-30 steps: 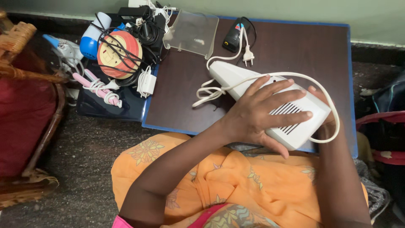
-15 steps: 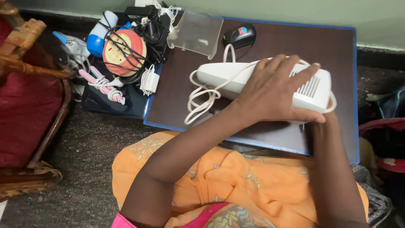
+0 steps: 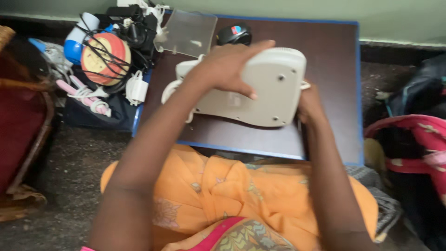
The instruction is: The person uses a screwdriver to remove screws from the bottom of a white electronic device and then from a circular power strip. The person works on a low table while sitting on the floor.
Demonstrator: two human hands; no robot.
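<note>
A white plastic appliance (image 3: 260,95) with a white cord is tilted up on its edge over a low brown table (image 3: 332,56) with a blue rim. Its smooth underside, dotted with screw holes, faces me. My left hand (image 3: 232,67) is spread over the appliance's top left part and grips it. At the appliance's right edge my right hand (image 3: 310,104) holds it from the side, fingers partly hidden behind the body. The white cord (image 3: 169,93) loops out at the left end.
A clear plastic cover (image 3: 188,33) and a black mouse (image 3: 233,33) lie at the table's far edge. To the left on the floor sits a heap of cables, chargers and a round orange-yellow item (image 3: 104,58). A red cushioned chair (image 3: 21,121) stands far left; pink cloth (image 3: 418,139) lies right.
The appliance has been turned over from vent side up to underside facing me, and both hands shifted with it toward the table's middle. The camera view moved slightly.
</note>
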